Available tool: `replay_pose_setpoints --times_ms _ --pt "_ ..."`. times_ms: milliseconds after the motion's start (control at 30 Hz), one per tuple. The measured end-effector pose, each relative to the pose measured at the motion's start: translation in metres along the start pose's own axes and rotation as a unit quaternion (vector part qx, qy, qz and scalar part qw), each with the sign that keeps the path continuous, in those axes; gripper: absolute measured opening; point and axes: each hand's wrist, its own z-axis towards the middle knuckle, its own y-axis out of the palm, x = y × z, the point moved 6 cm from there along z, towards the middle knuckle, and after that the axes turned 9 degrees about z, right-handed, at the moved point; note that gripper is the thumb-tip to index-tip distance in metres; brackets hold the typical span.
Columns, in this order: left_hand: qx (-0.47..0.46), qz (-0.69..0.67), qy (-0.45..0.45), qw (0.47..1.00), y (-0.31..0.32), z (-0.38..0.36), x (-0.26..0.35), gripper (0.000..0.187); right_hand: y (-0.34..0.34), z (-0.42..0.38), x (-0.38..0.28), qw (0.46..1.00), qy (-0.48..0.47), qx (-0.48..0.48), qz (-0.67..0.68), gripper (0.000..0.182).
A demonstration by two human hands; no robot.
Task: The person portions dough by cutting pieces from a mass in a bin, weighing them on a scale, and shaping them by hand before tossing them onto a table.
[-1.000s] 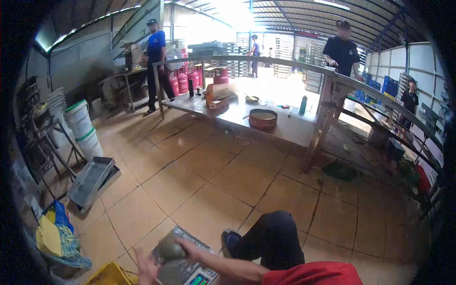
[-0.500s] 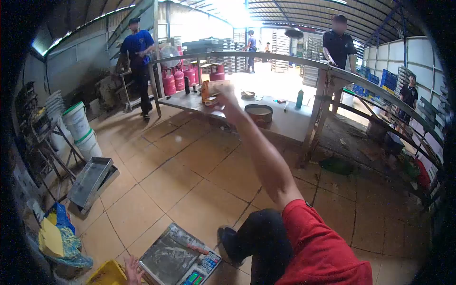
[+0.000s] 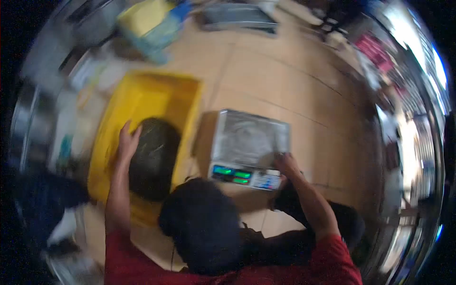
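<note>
My left hand (image 3: 127, 141) is inside a yellow plastic crate (image 3: 186, 86), fingers apart, at the left edge of a large dark, smooth rounded mass (image 3: 156, 154). My right hand (image 3: 287, 165) is closed at the lower right corner of a digital scale (image 3: 251, 135) on the floor, beside its keypad. I cannot tell what its fingers hold; blur hides the fingertips. The scale has a smeared metal pan and lit green displays (image 3: 232, 175).
Grey metal trays (image 3: 240, 18) lie on the tiled floor (image 3: 266, 71) beyond the scale. A yellow and blue-green bundle (image 3: 152, 28) sits at the upper left. Pink gas cylinders (image 3: 374, 51) show blurred at the upper right. My dark-clothed knees flank the scale's near side.
My view has swung down from the room to the floor. My right arm, stretched toward the bench before, is now down at the scale. My left hand is now in the crate.
</note>
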Motion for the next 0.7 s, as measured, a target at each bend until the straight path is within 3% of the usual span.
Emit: replay_pose_setpoints --times_ms 33,67,133,200,300,333,433,467,500,567,633,700 --pt "-0.005 0.032 -0.037 0.999 0.001 0.000 -0.031 0.068 0.037 0.023 0.029 0.998 0.012 0.058 0.005 0.035" --pt "-0.014 0.057 -0.065 0.996 0.000 0.000 -0.059 0.073 0.006 -0.014 -0.021 0.989 0.016 0.115 0.086 0.033" --pt "-0.075 0.162 -0.130 0.975 0.006 -0.005 -0.076 0.088 0.014 -0.002 -0.016 0.976 0.076 0.178 0.095 0.036" --pt "-0.146 0.106 -0.123 0.976 0.014 -0.009 -0.064 0.098 0.009 0.010 -0.030 0.957 0.051 0.263 0.113 0.030" --pt "-0.230 0.206 -0.032 0.950 0.041 0.003 -0.031 0.102 -0.024 0.041 -0.097 0.948 -0.175 0.241 0.115 0.026" --pt "-0.245 0.233 0.000 0.941 0.054 0.010 -0.019 0.103 -0.040 0.044 -0.136 0.950 -0.176 0.238 0.101 0.029" --pt "-0.298 0.289 0.066 0.907 0.097 0.018 0.012 0.106 -0.066 0.072 -0.241 0.927 -0.298 0.196 0.121 0.033" --pt "-0.323 0.295 0.064 0.897 0.111 0.018 0.021 0.108 -0.071 0.075 -0.276 0.934 -0.279 0.201 0.099 0.033" --pt "-0.349 0.302 0.062 0.885 0.122 0.017 0.024 0.110 -0.066 0.089 -0.300 0.914 -0.330 0.213 0.098 0.035" --pt "-0.340 0.295 0.036 0.892 0.149 0.023 0.009 0.102 -0.060 0.105 -0.353 0.935 -0.324 0.126 0.075 0.038" --pt "-0.350 0.305 0.012 0.886 0.153 0.030 0.008 0.086 -0.049 0.106 -0.391 0.948 -0.307 0.072 -0.045 0.037" --pt "-0.448 0.208 0.006 0.869 0.174 0.047 -0.021 0.081 -0.038 0.117 -0.402 0.944 -0.300 0.022 -0.135 0.037"
